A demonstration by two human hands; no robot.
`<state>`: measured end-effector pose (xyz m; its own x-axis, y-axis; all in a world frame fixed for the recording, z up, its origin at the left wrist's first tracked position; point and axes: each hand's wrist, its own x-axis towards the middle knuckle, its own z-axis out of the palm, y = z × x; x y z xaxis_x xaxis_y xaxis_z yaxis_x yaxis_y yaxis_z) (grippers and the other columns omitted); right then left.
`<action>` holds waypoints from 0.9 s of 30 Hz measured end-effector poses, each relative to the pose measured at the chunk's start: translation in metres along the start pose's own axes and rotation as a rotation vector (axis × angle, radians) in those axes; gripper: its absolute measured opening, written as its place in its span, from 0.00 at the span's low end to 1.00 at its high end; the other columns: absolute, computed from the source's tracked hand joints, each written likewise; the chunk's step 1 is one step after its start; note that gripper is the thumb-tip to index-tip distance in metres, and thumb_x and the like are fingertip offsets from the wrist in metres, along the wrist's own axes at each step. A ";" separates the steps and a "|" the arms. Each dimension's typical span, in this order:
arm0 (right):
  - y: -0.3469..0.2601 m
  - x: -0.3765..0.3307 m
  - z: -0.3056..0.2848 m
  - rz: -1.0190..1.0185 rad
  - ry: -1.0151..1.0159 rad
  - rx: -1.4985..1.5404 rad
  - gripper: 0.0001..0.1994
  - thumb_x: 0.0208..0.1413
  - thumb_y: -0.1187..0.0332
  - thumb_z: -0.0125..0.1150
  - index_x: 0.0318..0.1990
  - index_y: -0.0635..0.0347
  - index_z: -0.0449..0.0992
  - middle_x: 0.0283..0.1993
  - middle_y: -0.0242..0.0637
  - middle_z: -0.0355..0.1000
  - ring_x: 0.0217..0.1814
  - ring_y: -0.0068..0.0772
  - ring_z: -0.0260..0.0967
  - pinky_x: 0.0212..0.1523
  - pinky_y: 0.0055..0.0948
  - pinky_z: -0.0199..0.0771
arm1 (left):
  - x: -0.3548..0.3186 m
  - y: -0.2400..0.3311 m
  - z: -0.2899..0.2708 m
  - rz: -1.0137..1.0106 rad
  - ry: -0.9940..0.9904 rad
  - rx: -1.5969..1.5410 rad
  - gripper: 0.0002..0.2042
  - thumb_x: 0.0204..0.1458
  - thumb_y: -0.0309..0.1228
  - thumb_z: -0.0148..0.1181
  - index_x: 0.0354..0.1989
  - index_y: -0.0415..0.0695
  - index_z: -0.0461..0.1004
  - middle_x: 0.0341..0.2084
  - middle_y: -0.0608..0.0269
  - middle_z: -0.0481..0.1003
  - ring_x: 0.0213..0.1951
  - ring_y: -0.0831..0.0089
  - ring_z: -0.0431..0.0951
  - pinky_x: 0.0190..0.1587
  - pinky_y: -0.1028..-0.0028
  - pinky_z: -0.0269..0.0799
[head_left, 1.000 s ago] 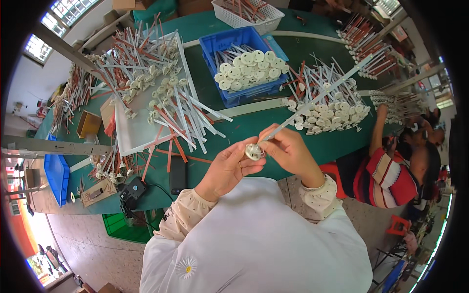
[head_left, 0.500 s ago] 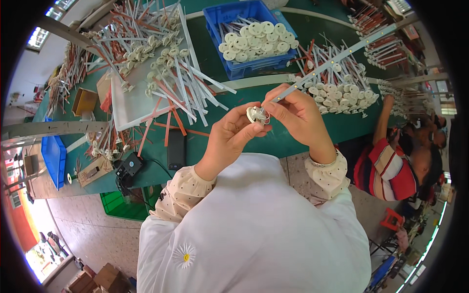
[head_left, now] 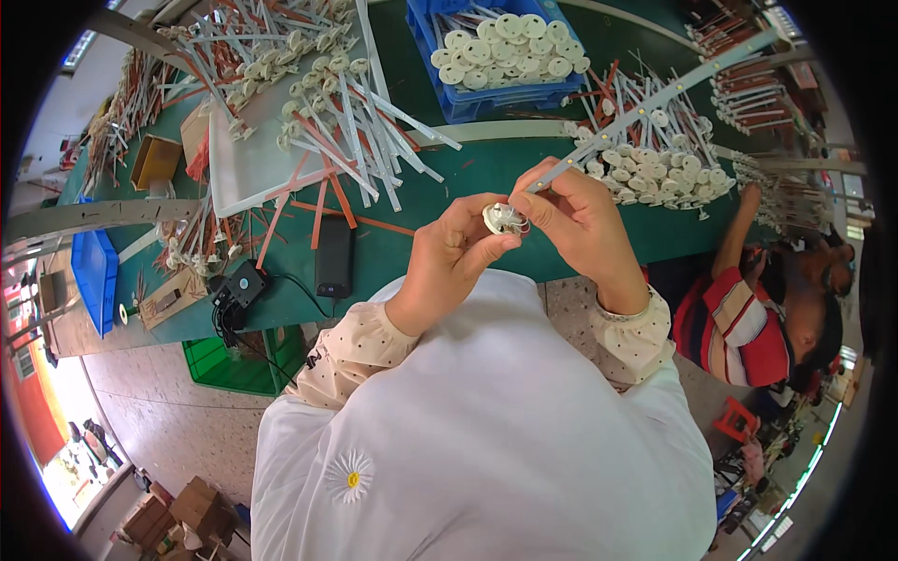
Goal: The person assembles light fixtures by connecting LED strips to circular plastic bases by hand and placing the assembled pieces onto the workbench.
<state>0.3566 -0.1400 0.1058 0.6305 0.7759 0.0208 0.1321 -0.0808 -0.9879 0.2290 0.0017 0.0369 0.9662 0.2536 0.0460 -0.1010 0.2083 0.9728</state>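
My left hand [head_left: 451, 254] pinches a small white round cap [head_left: 501, 219] with thin wires at its side, held above the green table [head_left: 468, 182]. My right hand [head_left: 582, 217] grips the near end of a long thin white strip [head_left: 655, 101] that reaches up and to the right over the table. The strip's end meets the cap between my fingertips. Both hands are close together just above my chest.
A blue bin [head_left: 505, 65] of white caps stands at the back. Piles of finished strips lie on a white tray [head_left: 248, 164] to the left and in a heap [head_left: 659, 164] to the right. A black phone [head_left: 334, 259] lies near the edge. Another person [head_left: 762, 309] sits at the right.
My hands with the cap and strip have stayed together; the view has tilted down, so the table has slid upward in the picture.
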 end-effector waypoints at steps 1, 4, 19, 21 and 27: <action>0.001 0.000 -0.001 0.057 -0.037 0.040 0.06 0.66 0.71 0.62 0.41 0.66 0.76 0.39 0.31 0.74 0.36 0.17 0.68 0.35 0.20 0.69 | 0.000 0.001 0.000 -0.005 0.002 0.001 0.21 0.62 0.30 0.65 0.60 0.36 0.68 0.42 0.61 0.82 0.42 0.79 0.81 0.46 0.77 0.77; 0.009 0.005 -0.005 0.155 -0.020 -0.027 0.08 0.68 0.68 0.61 0.42 0.65 0.76 0.36 0.29 0.75 0.35 0.16 0.68 0.35 0.21 0.69 | 0.003 0.005 -0.001 -0.141 -0.073 -0.171 0.20 0.65 0.33 0.60 0.60 0.34 0.67 0.47 0.56 0.80 0.48 0.73 0.82 0.52 0.73 0.78; -0.012 -0.006 0.013 -0.158 0.219 -0.292 0.08 0.68 0.68 0.58 0.42 0.65 0.74 0.34 0.35 0.75 0.32 0.23 0.71 0.33 0.24 0.72 | 0.005 0.012 0.005 -0.056 -0.126 -0.369 0.21 0.70 0.35 0.52 0.65 0.35 0.63 0.55 0.54 0.74 0.56 0.68 0.77 0.61 0.66 0.75; -0.013 -0.007 0.012 -0.123 0.255 -0.234 0.08 0.68 0.68 0.58 0.42 0.66 0.73 0.35 0.38 0.76 0.32 0.30 0.75 0.33 0.28 0.74 | 0.004 0.017 0.007 -0.033 -0.115 -0.337 0.22 0.69 0.35 0.53 0.65 0.35 0.62 0.55 0.56 0.74 0.56 0.70 0.76 0.61 0.67 0.74; -0.013 -0.007 0.008 -0.141 0.173 -0.167 0.08 0.67 0.69 0.59 0.42 0.67 0.74 0.38 0.39 0.75 0.36 0.28 0.77 0.33 0.27 0.76 | 0.005 0.018 0.005 -0.001 -0.139 -0.312 0.22 0.69 0.34 0.54 0.66 0.35 0.62 0.56 0.57 0.74 0.56 0.71 0.76 0.61 0.68 0.74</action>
<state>0.3443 -0.1390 0.1168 0.7165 0.6693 0.1966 0.3431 -0.0927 -0.9347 0.2331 0.0020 0.0557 0.9873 0.1263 0.0965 -0.1469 0.4930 0.8575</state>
